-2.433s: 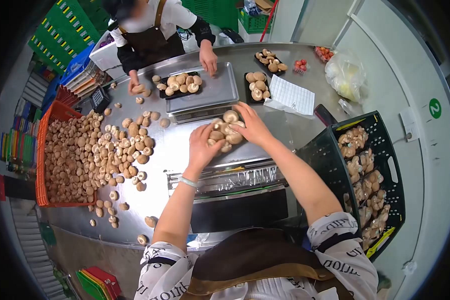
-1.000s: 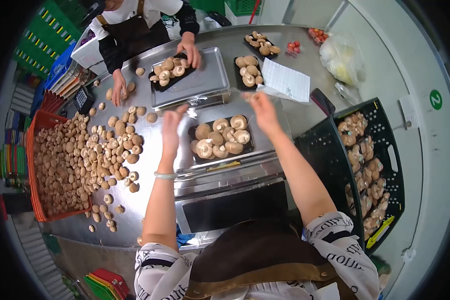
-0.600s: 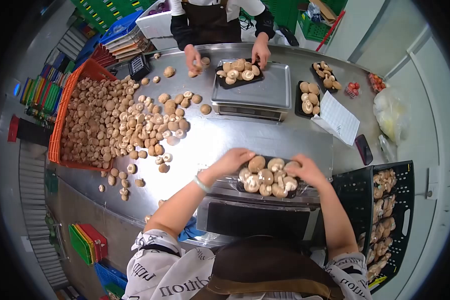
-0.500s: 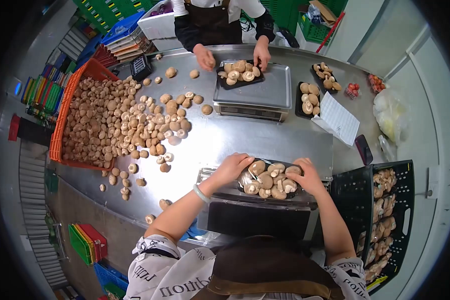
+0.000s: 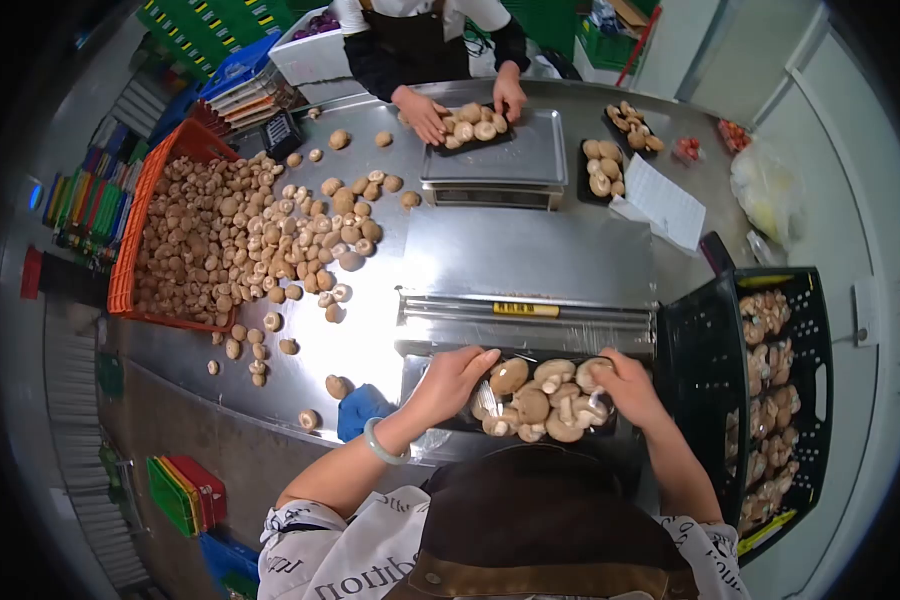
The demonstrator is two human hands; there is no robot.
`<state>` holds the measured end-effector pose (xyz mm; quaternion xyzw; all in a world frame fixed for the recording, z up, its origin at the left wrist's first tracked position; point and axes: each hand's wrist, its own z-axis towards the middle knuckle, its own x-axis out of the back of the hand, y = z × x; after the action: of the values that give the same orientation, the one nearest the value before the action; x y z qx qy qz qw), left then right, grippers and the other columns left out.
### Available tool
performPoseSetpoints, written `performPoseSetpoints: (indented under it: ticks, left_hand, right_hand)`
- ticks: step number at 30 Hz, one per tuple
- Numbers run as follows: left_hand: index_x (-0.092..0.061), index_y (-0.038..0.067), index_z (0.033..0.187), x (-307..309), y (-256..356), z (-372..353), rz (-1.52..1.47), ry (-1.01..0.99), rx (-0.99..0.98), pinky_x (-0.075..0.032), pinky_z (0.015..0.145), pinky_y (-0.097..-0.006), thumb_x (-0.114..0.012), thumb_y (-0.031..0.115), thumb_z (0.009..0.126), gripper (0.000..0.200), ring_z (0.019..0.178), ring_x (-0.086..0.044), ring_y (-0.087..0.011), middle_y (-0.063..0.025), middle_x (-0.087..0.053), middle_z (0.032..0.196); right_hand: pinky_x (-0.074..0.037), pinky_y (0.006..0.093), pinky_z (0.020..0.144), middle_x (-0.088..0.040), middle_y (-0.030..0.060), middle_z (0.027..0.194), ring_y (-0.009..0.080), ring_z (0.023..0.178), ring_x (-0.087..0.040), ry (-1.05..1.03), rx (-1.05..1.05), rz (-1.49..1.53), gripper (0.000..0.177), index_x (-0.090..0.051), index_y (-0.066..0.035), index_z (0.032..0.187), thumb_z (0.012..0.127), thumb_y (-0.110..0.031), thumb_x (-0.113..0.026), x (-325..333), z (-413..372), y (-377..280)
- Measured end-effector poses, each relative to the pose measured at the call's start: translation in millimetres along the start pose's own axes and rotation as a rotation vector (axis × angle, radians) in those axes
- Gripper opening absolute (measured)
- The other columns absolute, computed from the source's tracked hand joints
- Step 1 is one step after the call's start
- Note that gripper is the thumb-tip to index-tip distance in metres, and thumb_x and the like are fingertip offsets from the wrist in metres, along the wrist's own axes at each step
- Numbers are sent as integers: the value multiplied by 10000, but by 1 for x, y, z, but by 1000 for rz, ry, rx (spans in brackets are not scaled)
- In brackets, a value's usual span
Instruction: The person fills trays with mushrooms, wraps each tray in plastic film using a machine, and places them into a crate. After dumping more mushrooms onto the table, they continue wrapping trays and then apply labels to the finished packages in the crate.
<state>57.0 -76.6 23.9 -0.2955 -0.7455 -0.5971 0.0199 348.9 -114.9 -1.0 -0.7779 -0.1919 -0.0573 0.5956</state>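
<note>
A black tray of shiitake mushrooms (image 5: pixel 533 406) lies low in front of me, with shiny clear film over part of it. My left hand (image 5: pixel 452 385) is closed on the tray's left end, its thumb along the upper edge. At the right end, my right hand (image 5: pixel 632 392) grips the tray, thumb over a mushroom and film. Just beyond the tray is a metal wrapping machine (image 5: pixel 435 336) with a roller bar bearing a yellow label (image 5: pixel 526 309). The undersides of both hands' fingers are partly hidden.
An orange crate (image 5: pixel 122 262) spills loose mushrooms over the steel table at left. Across from me, a co-worker's hands hold a filled tray on a scale (image 5: pixel 540 150). A black crate (image 5: pixel 785 420) of packed mushrooms stands at right. A blue cloth (image 5: pixel 363 410) lies near my left forearm.
My hands have drawn the mushroom tray towards my body, uncovering the roller bar and yellow label. The co-worker's one hand has moved from holding a mushroom to the tray on the scale.
</note>
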Motion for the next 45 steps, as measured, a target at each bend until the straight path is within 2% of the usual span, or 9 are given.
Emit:
performPoseSetpoints:
  ticks: [4, 19, 28, 30, 32, 34, 37, 41, 45]
  left_hand:
    - [-636, -7, 866, -47, -77, 9, 182, 80, -85, -462, 619, -455, -561, 304, 933, 327, 690, -613, -394, -222, -616, 714]
    - [-437, 75, 962, -63, -124, -37, -284, 402, -81, -316, 539, -219, -569, 67, 939, 134, 608, -342, -50, 53, -382, 752]
    - [-570, 130, 1121, -143, -119, 27, 786, 71, -637, -497, 589, -391, -598, 31, 785, 351, 681, -627, -259, -84, -599, 790]
    - [-561, 155, 1180, -166, -95, 40, 753, -45, -778, -498, 606, -381, -582, 35, 770, 428, 717, -628, -241, -70, -592, 812]
    - [-523, 147, 1246, -178, -83, 42, 487, -218, -515, -493, 640, -311, -517, 26, 837, 426, 745, -605, -206, -66, -589, 856]
    - [-479, 109, 1271, -196, -83, 44, -486, -468, 53, -462, 751, -253, -502, 23, 880, 401, 830, -565, -129, -18, -574, 954]
    - [-476, 58, 1206, -190, -4, -13, -323, -612, -389, -413, 832, -219, -535, 83, 923, 290, 972, -495, -83, 2, -520, 1050]
    - [-473, 53, 1083, -177, 16, -41, -998, -1128, -130, -415, 844, -254, -550, 114, 935, 178, 923, -507, -138, -47, -519, 1025]
    - [-210, 36, 1474, -166, 92, -60, -817, -1473, 318, -241, 1132, -391, -479, 289, 971, 623, 1377, -302, -249, -159, -301, 1474]
  right_hand:
    - [-480, 439, 719, -621, 272, 843, 445, 849, -607, 105, -70, -137, 433, -553, 27, 984, 875, -388, -612, -40, -8, 64]
    - [-235, 197, 432, -418, -54, 618, 13, 490, -340, 575, -172, 758, 176, -474, -70, 1080, 928, -77, -560, -38, -108, 83]
    - [-431, 332, 558, -526, 34, 649, 170, 583, -522, 1187, -251, -89, 88, -504, -78, 1028, 950, -96, -539, -93, -145, 228]
    - [-509, 353, 730, -659, 119, 1015, 206, 916, -648, 1009, -416, 168, 265, -512, -107, 1220, 992, -234, -468, -127, -133, 265]
    - [-412, 360, 1018, -441, 80, 1398, 201, 1242, -480, 1012, -405, 1438, 454, -410, -4, 1354, 1025, -311, -348, -158, -130, 252]
    - [-468, 280, 766, -499, 108, 1175, 190, 912, -542, -62, 178, 2079, 414, -428, 7, 1270, 962, -268, -410, -137, -138, 254]
    - [-495, 242, 667, -554, 108, 1048, 165, 783, -579, -1039, 159, 2240, 369, -464, 6, 1218, 927, -221, -464, -120, -158, 186]
    - [-492, 246, 721, -604, 80, 1017, 127, 854, -590, -890, 119, 2034, 320, -520, -6, 1198, 922, -168, -509, -79, -187, 67]
    - [-489, 249, 775, -655, 53, 986, 89, 925, -602, -128, -79, 774, 279, -576, -19, 1177, 916, -115, -553, -5, -208, 37]
